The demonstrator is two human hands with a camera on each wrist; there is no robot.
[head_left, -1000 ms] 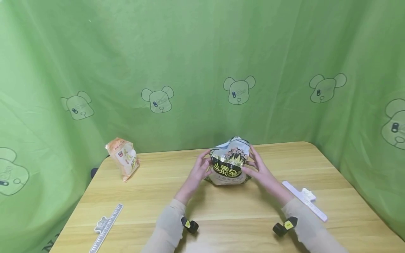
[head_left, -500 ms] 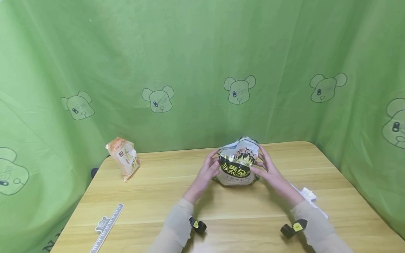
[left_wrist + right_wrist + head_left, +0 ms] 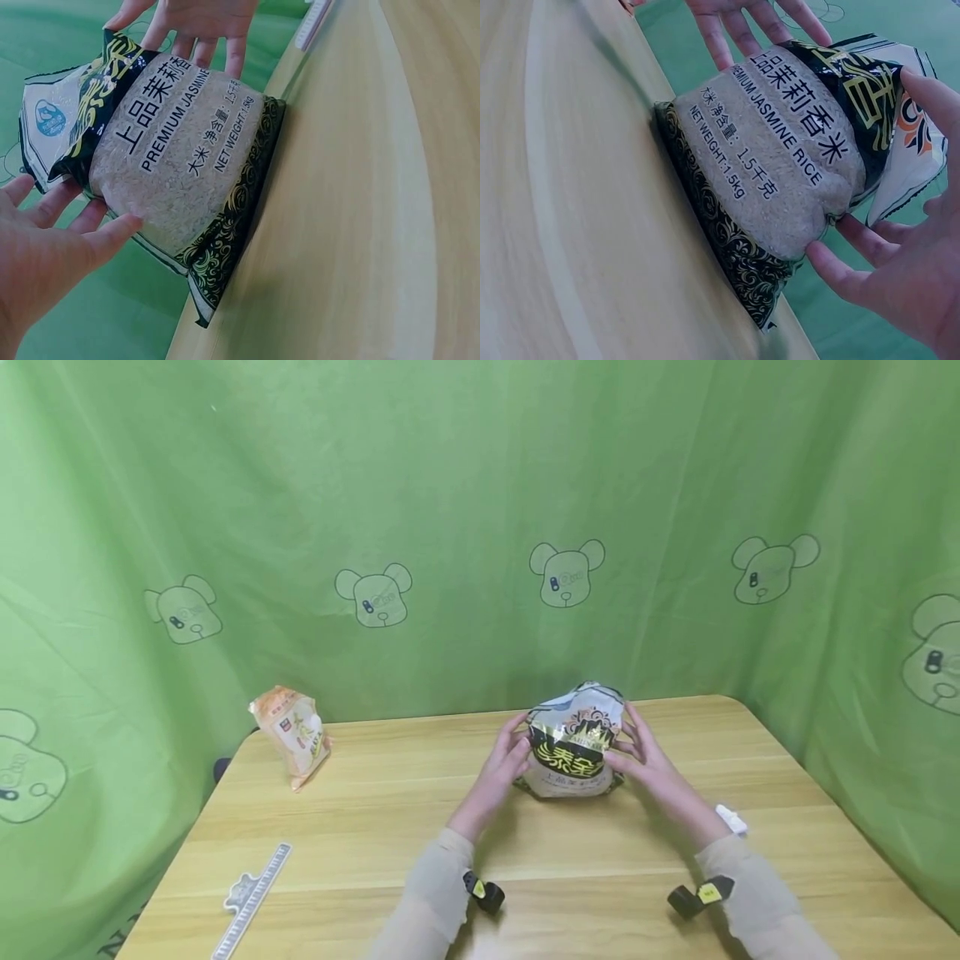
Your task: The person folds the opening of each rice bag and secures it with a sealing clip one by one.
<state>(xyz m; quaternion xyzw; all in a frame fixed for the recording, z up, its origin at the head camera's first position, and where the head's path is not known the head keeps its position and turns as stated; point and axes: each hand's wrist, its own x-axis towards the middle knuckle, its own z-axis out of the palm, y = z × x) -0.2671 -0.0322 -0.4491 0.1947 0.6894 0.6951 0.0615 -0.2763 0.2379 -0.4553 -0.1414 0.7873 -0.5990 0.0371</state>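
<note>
A bag of jasmine rice (image 3: pixel 573 752), clear-fronted with a black and gold band, stands upright on the table between both hands, its pale top folded over. My left hand (image 3: pixel 504 764) grips its left side; in the left wrist view the fingertips (image 3: pixel 124 225) are at the bag's side edge. On the opposite side my right hand (image 3: pixel 648 760) holds it, thumb toward the front and fingers going behind. The right wrist view shows the bag's patterned bottom edge (image 3: pixel 712 225) low against the tabletop.
An orange and white food packet (image 3: pixel 292 735) stands at the back left of the wooden table (image 3: pixel 360 860). A grey long-bar sealing clip (image 3: pixel 251 897) lies at the front left. A white clip (image 3: pixel 731 820) shows partly beside the right forearm. Green curtain hangs behind.
The rice bag has shifted to the right along the table with both hands on its sides. My right forearm now covers most of the white clip.
</note>
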